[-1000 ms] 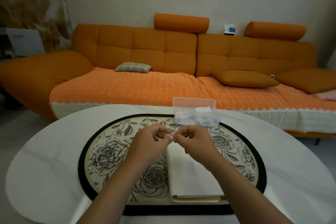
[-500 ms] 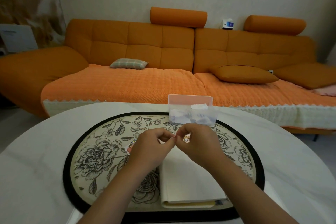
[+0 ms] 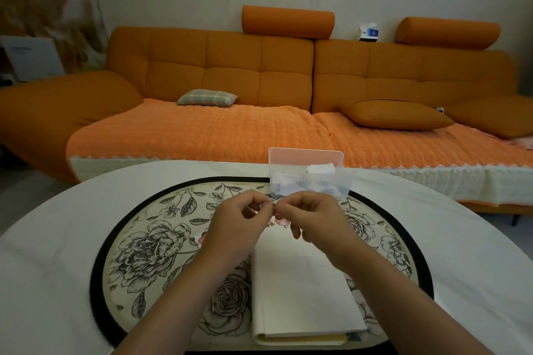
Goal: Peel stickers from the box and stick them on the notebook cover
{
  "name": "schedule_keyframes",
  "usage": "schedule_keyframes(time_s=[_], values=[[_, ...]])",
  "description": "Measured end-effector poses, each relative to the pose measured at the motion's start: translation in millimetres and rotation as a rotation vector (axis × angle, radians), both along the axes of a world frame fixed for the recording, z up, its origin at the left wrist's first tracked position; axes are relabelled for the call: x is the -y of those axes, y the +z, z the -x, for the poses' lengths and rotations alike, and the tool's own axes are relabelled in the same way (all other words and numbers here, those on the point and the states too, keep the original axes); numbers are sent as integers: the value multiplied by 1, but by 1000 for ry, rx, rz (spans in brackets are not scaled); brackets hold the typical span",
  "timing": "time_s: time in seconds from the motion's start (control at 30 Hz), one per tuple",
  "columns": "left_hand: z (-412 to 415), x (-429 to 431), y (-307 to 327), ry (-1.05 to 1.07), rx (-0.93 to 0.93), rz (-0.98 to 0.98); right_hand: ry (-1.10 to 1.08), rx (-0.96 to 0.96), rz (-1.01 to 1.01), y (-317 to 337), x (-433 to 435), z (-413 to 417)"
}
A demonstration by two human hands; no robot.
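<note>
An orange sofa (image 3: 230,72) fills the background behind a white table (image 3: 52,253). On the table lies a round floral mat (image 3: 144,251) with a black border. A closed cream notebook (image 3: 300,291) lies on the mat, spine toward the left. At the mat's far edge stands a translucent box (image 3: 305,157), lid up, with pale paper scraps inside. The left hand (image 3: 233,228) and right hand (image 3: 314,219) meet above the far end of the notebook, just in front of the box, fingers curled. Each pinches a small pink sticker (image 3: 266,205) between thumb and forefinger (its design is too small to make out). Another pink sticker (image 3: 281,222) lies at the notebook's far edge beneath them.
</note>
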State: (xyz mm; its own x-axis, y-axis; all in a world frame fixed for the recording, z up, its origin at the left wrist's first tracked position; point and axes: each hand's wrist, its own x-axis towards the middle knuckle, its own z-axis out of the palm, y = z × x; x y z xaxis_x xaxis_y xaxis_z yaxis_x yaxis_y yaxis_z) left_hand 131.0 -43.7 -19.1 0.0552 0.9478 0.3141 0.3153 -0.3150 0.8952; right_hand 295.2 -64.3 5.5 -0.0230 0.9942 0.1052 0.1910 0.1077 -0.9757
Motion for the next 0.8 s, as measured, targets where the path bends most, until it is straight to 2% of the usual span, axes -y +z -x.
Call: schedule_keyframes(time_s=[0.1,0.4,0.6,0.8], values=[[4,-3,-2,-44,-16,-17,44,-5,70,0,0,-3],[5,-3,-5,-38,-61,21,6,147,-47,-5,-2,0],[9,-4,-2,-46,-2,52,98,36,90,-1,-4,-3],[11,-5,-2,-77,8,62,71,127,0,-4,-6,0]])
